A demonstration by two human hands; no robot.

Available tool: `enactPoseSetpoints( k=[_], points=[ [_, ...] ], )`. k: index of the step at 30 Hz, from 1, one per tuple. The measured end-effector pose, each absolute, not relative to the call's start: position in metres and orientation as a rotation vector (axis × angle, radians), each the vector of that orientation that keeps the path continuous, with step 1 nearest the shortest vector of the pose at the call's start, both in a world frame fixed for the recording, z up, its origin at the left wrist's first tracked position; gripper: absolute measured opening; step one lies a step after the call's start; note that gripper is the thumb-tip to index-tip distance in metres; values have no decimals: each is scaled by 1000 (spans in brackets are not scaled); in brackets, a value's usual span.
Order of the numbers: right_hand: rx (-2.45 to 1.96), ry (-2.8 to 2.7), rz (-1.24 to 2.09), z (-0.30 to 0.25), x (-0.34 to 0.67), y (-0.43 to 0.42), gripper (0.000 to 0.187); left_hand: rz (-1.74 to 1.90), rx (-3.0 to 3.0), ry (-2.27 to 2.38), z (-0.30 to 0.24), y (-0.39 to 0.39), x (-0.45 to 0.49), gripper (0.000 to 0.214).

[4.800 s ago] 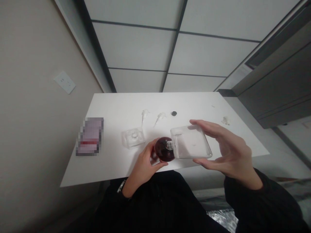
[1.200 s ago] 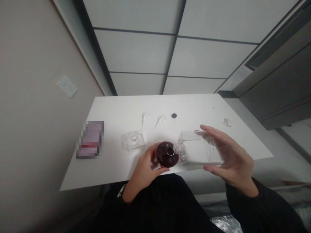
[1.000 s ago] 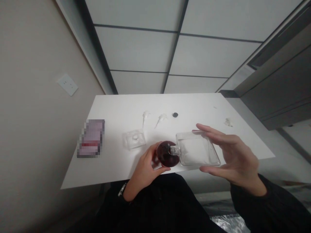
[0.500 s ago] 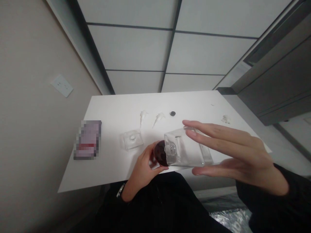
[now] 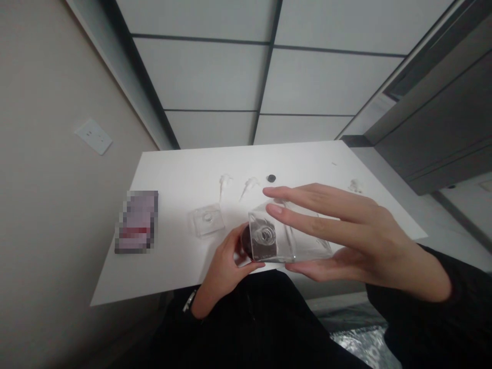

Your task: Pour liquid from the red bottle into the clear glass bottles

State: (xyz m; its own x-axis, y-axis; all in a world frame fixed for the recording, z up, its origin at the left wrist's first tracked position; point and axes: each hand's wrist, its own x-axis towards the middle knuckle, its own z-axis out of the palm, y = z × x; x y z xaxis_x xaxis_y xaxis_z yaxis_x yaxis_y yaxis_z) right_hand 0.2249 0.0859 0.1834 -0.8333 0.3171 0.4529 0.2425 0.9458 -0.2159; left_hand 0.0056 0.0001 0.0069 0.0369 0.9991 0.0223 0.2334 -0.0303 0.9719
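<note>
My left hand (image 5: 226,264) is wrapped around a dark brown round container (image 5: 246,243), mostly hidden by what is in front. A clear square bottle (image 5: 290,238) lies tilted on its side in the air, its round threaded neck facing left against the brown container. My right hand (image 5: 346,236) grips this bottle, fingers across its top and thumb underneath. Farther left, a second clear square bottle (image 5: 209,221) with an open round mouth stands on the white table (image 5: 169,277). Whether any liquid is passing cannot be made out.
Two white pump tops (image 5: 225,180) with thin tubes lie behind my hands, beside a small black cap (image 5: 271,178). A pixelated flat item (image 5: 136,220) rests at the table's left. Small whitish bits (image 5: 355,185) are at the right. A wall is close on the left.
My right hand has moved left along the clear bottle, and the bottle has shifted left and turned, its neck end covering more of the brown container. My left hand stays nearly still.
</note>
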Motion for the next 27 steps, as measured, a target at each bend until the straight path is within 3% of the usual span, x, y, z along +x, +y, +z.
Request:
enactPoseSetpoints(
  k=[17, 27],
  points=[
    [-385, -2673, 200, 190, 213, 90, 53, 1067, 1410, 1343, 14, 1, 6, 68],
    [-651, -2219, 597, 135, 252, 71, 51, 1109, 1447, 1351, 3, 1, 4, 79]
  ],
)
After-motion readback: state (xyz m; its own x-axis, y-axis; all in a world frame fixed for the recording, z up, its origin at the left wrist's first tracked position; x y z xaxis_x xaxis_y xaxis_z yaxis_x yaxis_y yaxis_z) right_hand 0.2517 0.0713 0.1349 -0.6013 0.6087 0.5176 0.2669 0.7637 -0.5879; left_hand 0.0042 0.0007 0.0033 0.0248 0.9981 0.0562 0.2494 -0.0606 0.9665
